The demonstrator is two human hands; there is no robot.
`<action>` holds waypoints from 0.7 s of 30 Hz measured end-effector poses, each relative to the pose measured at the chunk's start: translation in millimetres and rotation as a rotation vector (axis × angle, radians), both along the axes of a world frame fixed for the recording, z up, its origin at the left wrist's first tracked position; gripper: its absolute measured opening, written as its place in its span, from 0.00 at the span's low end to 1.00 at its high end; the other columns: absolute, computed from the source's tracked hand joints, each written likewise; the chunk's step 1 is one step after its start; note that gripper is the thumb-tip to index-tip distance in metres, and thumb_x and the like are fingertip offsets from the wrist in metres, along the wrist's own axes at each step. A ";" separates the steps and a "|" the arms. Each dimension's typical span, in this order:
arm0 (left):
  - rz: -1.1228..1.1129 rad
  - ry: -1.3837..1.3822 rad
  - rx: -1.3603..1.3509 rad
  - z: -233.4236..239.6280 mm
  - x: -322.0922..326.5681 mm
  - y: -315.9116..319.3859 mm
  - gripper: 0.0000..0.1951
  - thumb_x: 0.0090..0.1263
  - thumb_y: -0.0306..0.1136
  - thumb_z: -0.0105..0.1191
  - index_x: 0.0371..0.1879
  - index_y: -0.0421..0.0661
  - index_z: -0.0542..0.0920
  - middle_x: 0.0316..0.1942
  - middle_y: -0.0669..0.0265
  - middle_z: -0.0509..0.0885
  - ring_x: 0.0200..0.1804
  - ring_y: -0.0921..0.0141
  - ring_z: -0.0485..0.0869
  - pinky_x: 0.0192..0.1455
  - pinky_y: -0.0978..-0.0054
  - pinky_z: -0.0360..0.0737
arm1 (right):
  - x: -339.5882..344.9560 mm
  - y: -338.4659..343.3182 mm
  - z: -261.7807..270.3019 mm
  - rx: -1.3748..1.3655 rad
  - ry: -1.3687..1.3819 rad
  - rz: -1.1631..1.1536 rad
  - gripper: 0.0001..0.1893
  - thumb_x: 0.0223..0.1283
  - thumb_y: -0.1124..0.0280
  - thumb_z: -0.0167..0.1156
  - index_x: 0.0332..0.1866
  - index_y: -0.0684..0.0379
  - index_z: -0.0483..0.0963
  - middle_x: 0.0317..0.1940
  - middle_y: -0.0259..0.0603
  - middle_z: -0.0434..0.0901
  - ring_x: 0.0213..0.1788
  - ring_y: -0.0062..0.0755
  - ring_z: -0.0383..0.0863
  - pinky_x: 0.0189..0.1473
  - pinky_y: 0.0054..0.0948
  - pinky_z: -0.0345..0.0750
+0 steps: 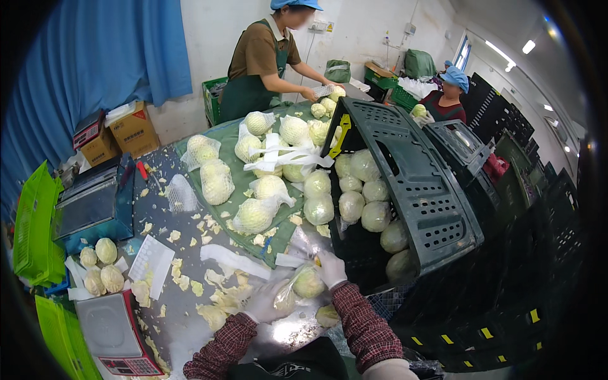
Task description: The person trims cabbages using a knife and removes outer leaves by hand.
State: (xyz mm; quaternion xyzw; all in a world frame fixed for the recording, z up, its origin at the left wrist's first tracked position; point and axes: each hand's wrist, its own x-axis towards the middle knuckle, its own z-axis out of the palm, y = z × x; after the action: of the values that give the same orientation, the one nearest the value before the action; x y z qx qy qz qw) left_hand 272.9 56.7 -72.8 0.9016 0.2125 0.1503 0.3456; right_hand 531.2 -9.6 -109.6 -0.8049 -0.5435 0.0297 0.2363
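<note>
My left hand (268, 300), in a white glove, grips one end of a clear plastic bag with pale cabbage heads in it. The gloved fingers of my right hand (331, 268) are closed on the bag's upper right part, beside a cabbage head (308, 283). Wrapped cabbages (318, 210) lie just beyond, by the opening of a dark green plastic crate (430, 190) on its side. More wrapped cabbages (377, 217) are inside it. Net-wrapped cabbages (253, 215) rest on a green cloth (230, 207).
Loose leaves (212, 316) and a white foam strip (235, 261) lie on the table. At left stand a digital scale (111, 327), several small cabbages (105, 251) and bright green crates (38, 232). Two co-workers handle cabbages farther back; dark crates (479, 304) are stacked at right.
</note>
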 end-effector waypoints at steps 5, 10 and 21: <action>-0.087 0.003 -0.020 4.4 1.6 -4.6 0.41 0.47 0.48 0.69 0.63 0.45 0.70 0.57 0.51 0.76 0.58 0.53 0.76 0.63 0.60 0.70 | 0.0 -32.6 -2.4 -0.111 -0.119 -0.022 0.08 0.53 0.67 0.59 0.37 0.55 0.72 0.32 0.40 0.79 0.35 0.46 0.81 0.32 0.43 0.77; -0.008 -0.071 0.045 8.6 -7.8 -11.5 0.30 0.57 0.44 0.61 0.61 0.53 0.72 0.58 0.58 0.76 0.60 0.60 0.73 0.64 0.59 0.67 | -46.1 -75.0 31.7 -0.242 0.057 -0.208 0.14 0.51 0.68 0.63 0.44 0.58 0.77 0.29 0.51 0.82 0.31 0.52 0.82 0.36 0.44 0.78; 0.162 0.090 0.323 -0.7 9.0 -27.3 0.30 0.55 0.28 0.50 0.62 0.43 0.70 0.59 0.58 0.71 0.63 0.58 0.67 0.66 0.62 0.64 | -37.4 -111.0 9.8 0.011 1.622 -0.277 0.09 0.45 0.83 0.58 0.35 0.66 0.76 0.24 0.40 0.80 0.26 0.29 0.81 0.31 0.25 0.79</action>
State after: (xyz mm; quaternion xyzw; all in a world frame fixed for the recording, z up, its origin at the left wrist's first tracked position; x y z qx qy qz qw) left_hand 281.9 29.4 -73.4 0.9310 0.2728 0.1692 0.1735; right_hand 493.9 -120.7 -99.8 -0.5919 -0.0998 0.5699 0.5612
